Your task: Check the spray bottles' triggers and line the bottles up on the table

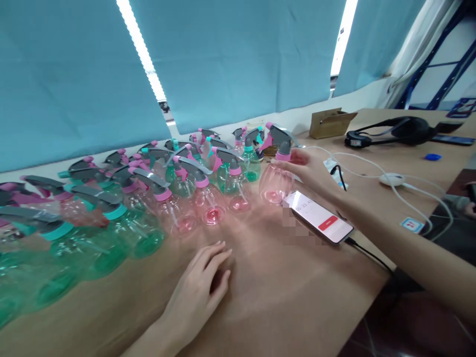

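A clear pink spray bottle point(275, 183) with a grey and pink trigger head stands upright behind the phone. Around its neck, just under the pink collar, the fingers of my right hand point(310, 171) are closed. My left hand point(203, 282) rests on the table with nothing in it, its fingers loosely bent and apart. Nearest to it are another pink spray bottle point(210, 206) and a green spray bottle point(147, 238). A smartphone point(320, 218), lit with a timer and a red button, lies below my right wrist.
Several more pink and green spray bottles crowd the left and back of the wooden table point(260, 297). At the right are a cardboard box point(330, 124), a black headset point(405, 131), a white mouse-like device point(392, 179), looping white cables and a blue cap point(433, 157). Blue curtains point(230, 59) hang behind.
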### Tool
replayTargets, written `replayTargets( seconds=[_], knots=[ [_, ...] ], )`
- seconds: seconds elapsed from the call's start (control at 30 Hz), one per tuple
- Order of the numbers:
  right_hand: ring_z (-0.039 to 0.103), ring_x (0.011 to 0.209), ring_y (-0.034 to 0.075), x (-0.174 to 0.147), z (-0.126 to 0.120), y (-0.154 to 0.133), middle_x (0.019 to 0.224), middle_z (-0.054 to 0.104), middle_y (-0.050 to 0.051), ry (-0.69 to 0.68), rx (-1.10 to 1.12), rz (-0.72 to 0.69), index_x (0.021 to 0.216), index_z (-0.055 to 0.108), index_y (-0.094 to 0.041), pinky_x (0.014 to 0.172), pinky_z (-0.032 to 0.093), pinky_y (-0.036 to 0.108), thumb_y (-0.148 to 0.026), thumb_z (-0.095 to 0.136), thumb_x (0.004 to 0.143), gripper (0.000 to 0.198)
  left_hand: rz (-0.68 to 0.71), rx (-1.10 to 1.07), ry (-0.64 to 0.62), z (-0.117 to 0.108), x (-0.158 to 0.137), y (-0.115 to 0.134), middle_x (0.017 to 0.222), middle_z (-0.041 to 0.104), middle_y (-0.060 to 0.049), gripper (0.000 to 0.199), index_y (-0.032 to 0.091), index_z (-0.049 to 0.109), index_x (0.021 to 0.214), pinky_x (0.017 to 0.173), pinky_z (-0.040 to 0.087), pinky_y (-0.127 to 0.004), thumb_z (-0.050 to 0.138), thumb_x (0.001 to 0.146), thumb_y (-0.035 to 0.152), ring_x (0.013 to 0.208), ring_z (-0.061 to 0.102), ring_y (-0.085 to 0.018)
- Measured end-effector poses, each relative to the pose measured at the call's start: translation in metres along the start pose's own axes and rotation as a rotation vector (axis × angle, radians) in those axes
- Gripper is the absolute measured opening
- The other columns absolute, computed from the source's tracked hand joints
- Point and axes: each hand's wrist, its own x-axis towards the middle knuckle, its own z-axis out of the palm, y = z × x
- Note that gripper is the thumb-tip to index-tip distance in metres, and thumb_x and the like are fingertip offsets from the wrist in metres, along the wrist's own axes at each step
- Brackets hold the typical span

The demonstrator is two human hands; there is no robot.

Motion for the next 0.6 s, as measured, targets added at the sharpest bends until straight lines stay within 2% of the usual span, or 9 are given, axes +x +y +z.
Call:
replayTargets(
  seconds=[0.1, 0.17, 0.3, 0.4, 0.47, 0.53, 0.6],
  knots=[
    [0.067, 0.089, 0.025, -0.03, -0.002, -0.02, 0.098, 0.072, 0.006, -0.091, 0.035, 0.036, 0.098, 0.067, -0.022, 0.076, 0.051, 0.038, -0.04, 0.065, 0.079, 0.026, -0.027, -0.045, 0.005, -0.002, -0.001, 0.0, 0.126, 0.053, -0.008, 0.03, 0.025, 0.047, 0.125, 0.097, 0.046, -0.046, 0.044, 0.095, 0.023, 0.118, 0.052, -0.025],
    [0.066, 0.09, 0.026, -0.051, 0.005, -0.03, 0.097, 0.072, 0.005, -0.192, 0.015, 0.037, 0.096, 0.069, -0.022, 0.078, 0.051, 0.04, -0.039, 0.066, 0.079, 0.024, -0.054, -0.084, 0.019, -0.002, -0.003, 0.001, 0.127, 0.053, -0.008, 0.034, 0.026, 0.043, 0.128, 0.097, 0.045, -0.047, 0.047, 0.095, 0.029, 0.118, 0.052, -0.026],
    [0.064, 0.101, 0.025, -0.084, 0.026, -0.046, 0.106, 0.071, 0.002, -0.344, 0.055, -0.008, 0.108, 0.067, -0.026, 0.089, 0.048, 0.041, -0.033, 0.067, 0.079, 0.029, -0.143, -0.139, 0.019, -0.001, -0.01, 0.007, 0.137, 0.046, -0.011, 0.059, 0.026, 0.03, 0.138, 0.1, 0.039, -0.054, 0.057, 0.088, 0.04, 0.125, 0.045, -0.033],
    [0.062, 0.103, 0.024, -0.097, 0.042, -0.064, 0.107, 0.07, 0.0, -0.401, 0.056, -0.058, 0.11, 0.065, -0.028, 0.091, 0.046, 0.039, -0.029, 0.07, 0.078, 0.033, -0.199, -0.198, 0.023, 0.0, -0.017, 0.013, 0.144, 0.037, -0.015, 0.086, 0.025, 0.016, 0.145, 0.101, 0.036, -0.059, 0.066, 0.08, 0.049, 0.13, 0.037, -0.038],
    [0.063, 0.097, 0.021, -0.103, 0.052, -0.08, 0.101, 0.07, -0.001, -0.47, 0.056, -0.036, 0.108, 0.064, -0.027, 0.087, 0.048, 0.036, -0.028, 0.068, 0.08, 0.029, -0.231, -0.231, 0.03, -0.002, -0.022, 0.016, 0.146, 0.035, -0.015, 0.096, 0.027, 0.012, 0.146, 0.102, 0.034, -0.061, 0.071, 0.074, 0.052, 0.132, 0.035, -0.039],
    [0.064, 0.089, 0.019, -0.107, 0.063, -0.095, 0.092, 0.07, -0.002, -0.522, 0.058, 0.004, 0.1, 0.065, -0.024, 0.078, 0.05, 0.032, -0.029, 0.067, 0.081, 0.02, -0.249, -0.263, 0.054, -0.006, -0.028, 0.018, 0.146, 0.035, -0.014, 0.101, 0.029, 0.013, 0.146, 0.102, 0.033, -0.062, 0.075, 0.069, 0.051, 0.131, 0.036, -0.04],
    [0.064, 0.088, 0.018, -0.111, 0.075, -0.106, 0.092, 0.07, -0.001, -0.567, 0.094, -0.007, 0.094, 0.063, -0.022, 0.077, 0.05, 0.03, -0.033, 0.068, 0.081, 0.018, -0.274, -0.306, 0.087, -0.011, -0.033, 0.018, 0.145, 0.037, -0.012, 0.101, 0.029, 0.017, 0.145, 0.1, 0.036, -0.061, 0.077, 0.067, 0.048, 0.129, 0.039, -0.04]
  ],
)
